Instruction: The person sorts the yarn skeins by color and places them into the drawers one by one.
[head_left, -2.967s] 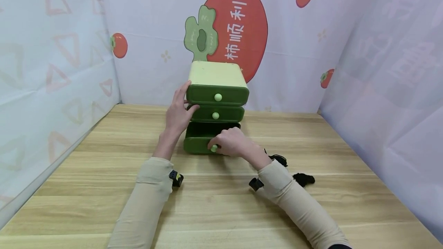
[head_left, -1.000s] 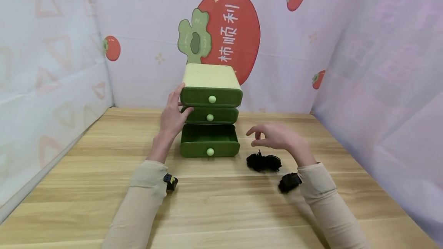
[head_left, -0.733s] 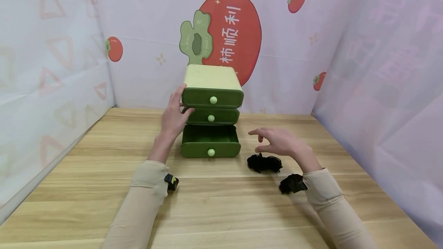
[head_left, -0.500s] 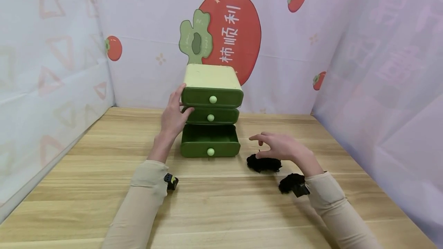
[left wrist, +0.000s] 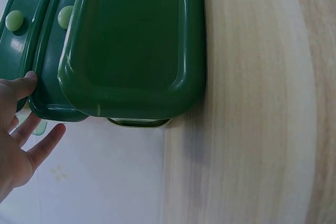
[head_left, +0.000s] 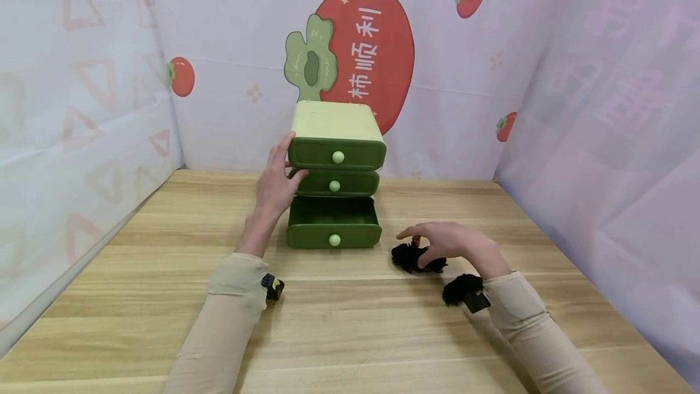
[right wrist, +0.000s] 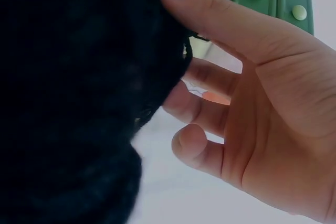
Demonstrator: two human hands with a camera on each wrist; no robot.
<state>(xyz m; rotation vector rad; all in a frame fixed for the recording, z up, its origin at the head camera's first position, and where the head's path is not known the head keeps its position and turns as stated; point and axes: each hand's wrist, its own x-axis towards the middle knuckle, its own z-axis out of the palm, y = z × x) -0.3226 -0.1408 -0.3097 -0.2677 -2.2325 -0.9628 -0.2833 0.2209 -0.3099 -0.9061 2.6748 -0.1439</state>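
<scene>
A small green cabinet (head_left: 336,121) with a pale top holds three drawers with round knobs. Its bottom drawer (head_left: 312,237) is pulled out and looks empty inside. My left hand (head_left: 275,187) rests against the cabinet's left side. In the left wrist view its thumb (left wrist: 26,83) touches the drawer edge while the other fingers extend loosely. Right of the drawer, my right hand (head_left: 448,241) hovers around a bundle of black cord (head_left: 403,256), thumb in front and fingers above. The right wrist view shows the fingers apart; whether they touch the cord I cannot tell.
A second black bundle (head_left: 458,290) lies nearer me, beside the right wrist camera (head_left: 477,301). A wooden table (head_left: 350,333) carries everything. Printed cloth walls (head_left: 235,120) enclose the left, back and right.
My right hand has let go of the bottom drawer's knob, moved right, then lowered onto the black cord bundle. The bottom drawer stands slightly further out. My left hand has stayed on the cabinet.
</scene>
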